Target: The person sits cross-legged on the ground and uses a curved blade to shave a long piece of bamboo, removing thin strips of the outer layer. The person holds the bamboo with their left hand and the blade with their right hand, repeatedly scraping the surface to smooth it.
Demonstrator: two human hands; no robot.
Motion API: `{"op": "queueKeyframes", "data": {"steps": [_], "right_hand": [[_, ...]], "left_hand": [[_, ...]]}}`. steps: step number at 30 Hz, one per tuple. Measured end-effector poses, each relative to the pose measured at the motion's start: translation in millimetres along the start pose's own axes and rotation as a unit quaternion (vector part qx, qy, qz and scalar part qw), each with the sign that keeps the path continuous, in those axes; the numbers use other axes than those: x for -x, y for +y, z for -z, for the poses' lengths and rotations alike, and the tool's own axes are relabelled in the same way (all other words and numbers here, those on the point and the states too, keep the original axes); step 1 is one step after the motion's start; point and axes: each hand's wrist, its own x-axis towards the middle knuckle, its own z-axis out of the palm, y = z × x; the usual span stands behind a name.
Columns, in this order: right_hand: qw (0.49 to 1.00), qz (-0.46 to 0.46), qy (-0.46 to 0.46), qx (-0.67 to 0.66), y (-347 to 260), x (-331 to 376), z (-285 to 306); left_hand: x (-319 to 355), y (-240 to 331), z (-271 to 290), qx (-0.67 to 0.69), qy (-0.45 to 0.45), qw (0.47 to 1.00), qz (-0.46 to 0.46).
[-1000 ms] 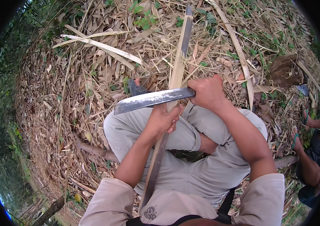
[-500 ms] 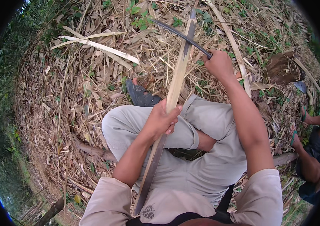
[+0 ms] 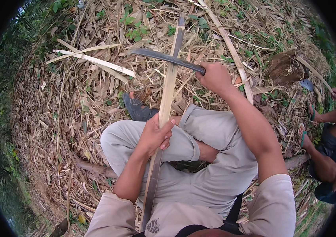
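Observation:
My left hand (image 3: 157, 135) is closed around the middle of a long split bamboo strip (image 3: 168, 89). The strip runs from my lap out past my crossed legs; its far part is pale and shaved, with dark skin left near the tip and on the end by my body. In my right hand (image 3: 216, 77) is the handle end of a machete (image 3: 160, 55) with a dark, slightly curved blade. That blade lies across the strip's far part, pointing left, and seems to touch it.
Pale bamboo strips (image 3: 92, 61) lie crossed on the leaf litter at left, and a longer strip (image 3: 231, 47) lies at far right. A cut stump (image 3: 286, 69) stands at right. Another person's legs (image 3: 322, 150) and hand show at the right edge. My sandalled foot (image 3: 138, 108) sits left of the strip.
The machete has come nearer along the strip and its blade now shows its broad side. My right hand has drawn back toward me. The whole view has shifted a little.

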Motion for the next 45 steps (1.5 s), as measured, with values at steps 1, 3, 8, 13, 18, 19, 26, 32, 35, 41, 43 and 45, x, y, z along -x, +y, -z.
{"op": "queueKeyframes", "data": {"steps": [1, 3, 8, 13, 18, 19, 26, 32, 35, 41, 43, 45], "right_hand": [[0.998, 0.055, -0.017, 0.011, -12, 6, 0], [0.985, 0.159, -0.051, 0.032, -34, 21, 1], [0.990, -0.110, 0.067, -0.052, 48, -20, 5], [0.998, -0.022, 0.030, -0.055, 17, 0, 20], [0.978, 0.200, -0.038, -0.036, -49, 45, -10], [0.975, 0.214, -0.033, -0.044, -55, 51, -14], [0.971, 0.224, -0.012, -0.085, -61, 66, -6], [0.975, 0.200, 0.005, -0.093, -60, 59, 9], [0.978, 0.164, -0.004, -0.131, -62, 55, 14], [0.978, 0.160, -0.034, -0.127, -59, 60, 2], [0.974, 0.189, -0.041, -0.116, -63, 60, -2], [0.979, 0.176, -0.033, -0.100, -66, 61, -2]], "left_hand": [[-2, 1, 0, 0.000, 0.007, 1.000, -0.010], [-2, -1, 1, -0.006, 0.014, 1.000, -0.012], [17, -9, 2, -0.004, -0.047, 0.998, 0.028], [4, -4, 0, -0.021, -0.014, 1.000, -0.016], [-12, -4, -4, 0.016, -0.010, 1.000, -0.023], [-11, 0, -1, 0.022, -0.019, 1.000, -0.008], [-16, -7, 6, 0.112, -0.066, 0.990, -0.050], [-27, 20, 12, 0.112, -0.118, 0.987, -0.008], [-26, 32, 4, 0.139, -0.139, 0.980, -0.004], [-21, 14, 6, 0.159, -0.116, 0.980, 0.037], [-19, 6, 8, 0.117, -0.089, 0.989, 0.032], [-16, 3, 5, 0.086, -0.068, 0.994, 0.027]]}}
